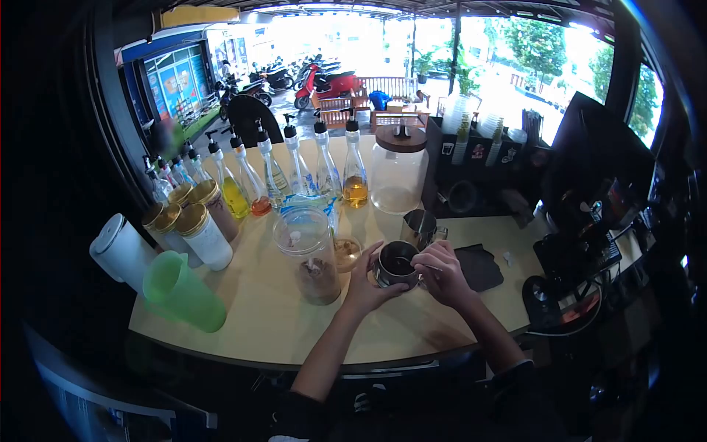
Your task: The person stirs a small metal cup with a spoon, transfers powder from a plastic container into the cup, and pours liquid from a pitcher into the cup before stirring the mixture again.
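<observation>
Steel cup [396, 263], dark inside, sits clamped in left fingers [374, 254] while right fingers [429, 258] pinch a thin stick [426, 267].

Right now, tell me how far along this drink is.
Done: the clear jar of brown powder looks open beside the metal cup. In hand: the left hand steadies the cup while the right hand holds a spoon in it. Left, probably: the steel pitcher behind stands untouched.

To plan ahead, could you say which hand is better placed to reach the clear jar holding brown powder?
Probably left: the left hand, gripping the small steel cup, is beside the clear jar.
</observation>
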`<state>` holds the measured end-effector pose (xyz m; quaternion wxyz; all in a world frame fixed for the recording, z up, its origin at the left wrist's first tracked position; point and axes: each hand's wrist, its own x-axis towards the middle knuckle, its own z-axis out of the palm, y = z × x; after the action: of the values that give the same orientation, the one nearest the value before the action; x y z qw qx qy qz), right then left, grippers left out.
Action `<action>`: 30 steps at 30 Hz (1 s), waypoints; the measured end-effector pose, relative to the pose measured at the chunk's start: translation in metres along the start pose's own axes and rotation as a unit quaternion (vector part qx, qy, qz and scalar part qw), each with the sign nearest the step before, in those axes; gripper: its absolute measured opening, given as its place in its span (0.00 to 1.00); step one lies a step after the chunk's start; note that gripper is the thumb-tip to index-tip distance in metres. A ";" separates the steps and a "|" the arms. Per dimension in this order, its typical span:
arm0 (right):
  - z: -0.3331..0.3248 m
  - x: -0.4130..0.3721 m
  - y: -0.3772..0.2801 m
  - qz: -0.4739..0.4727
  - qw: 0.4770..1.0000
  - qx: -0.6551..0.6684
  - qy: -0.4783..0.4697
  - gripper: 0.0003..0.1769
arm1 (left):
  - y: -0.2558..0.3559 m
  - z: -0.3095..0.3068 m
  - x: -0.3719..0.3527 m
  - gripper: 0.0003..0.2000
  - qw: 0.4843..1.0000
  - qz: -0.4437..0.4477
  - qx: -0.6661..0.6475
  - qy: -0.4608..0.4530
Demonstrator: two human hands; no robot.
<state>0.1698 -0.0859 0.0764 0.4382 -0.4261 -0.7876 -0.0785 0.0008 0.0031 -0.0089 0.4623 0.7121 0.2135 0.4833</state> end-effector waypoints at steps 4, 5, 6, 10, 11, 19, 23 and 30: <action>-0.008 0.005 0.005 0.002 1.000 -0.016 -0.008 0.05 | 0.000 0.001 0.001 0.51 1.000 0.015 -0.012 0.010; -0.007 0.004 0.004 -0.012 1.000 -0.009 -0.021 0.05 | 0.000 0.001 -0.001 0.51 1.000 0.008 -0.011 0.009; -0.007 0.003 0.005 -0.025 0.999 -0.002 -0.037 0.06 | 0.002 0.002 -0.002 0.51 1.000 -0.001 -0.011 0.010; -0.008 0.002 0.015 -0.053 0.998 -0.033 -0.007 0.08 | 0.005 0.002 -0.002 0.51 1.000 0.001 -0.004 0.016; -0.005 0.001 0.016 -0.046 0.999 -0.025 -0.008 0.08 | 0.006 0.002 -0.001 0.51 1.000 0.005 -0.002 0.017; -0.007 0.001 0.022 -0.074 0.997 -0.012 -0.003 0.09 | 0.013 0.004 -0.002 0.51 1.000 0.000 -0.006 0.018; -0.007 0.001 0.017 -0.057 0.996 0.057 -0.042 0.07 | 0.009 0.002 -0.003 0.51 1.000 -0.004 0.006 0.004; -0.003 0.003 0.019 -0.049 0.997 0.057 -0.031 0.06 | 0.014 0.002 0.000 0.50 1.000 0.006 0.001 0.010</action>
<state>0.1853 -0.0738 0.0760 0.4328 -0.3632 -0.8240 -0.0416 0.0005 -0.0048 0.0031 0.4565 0.7088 0.2139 0.4933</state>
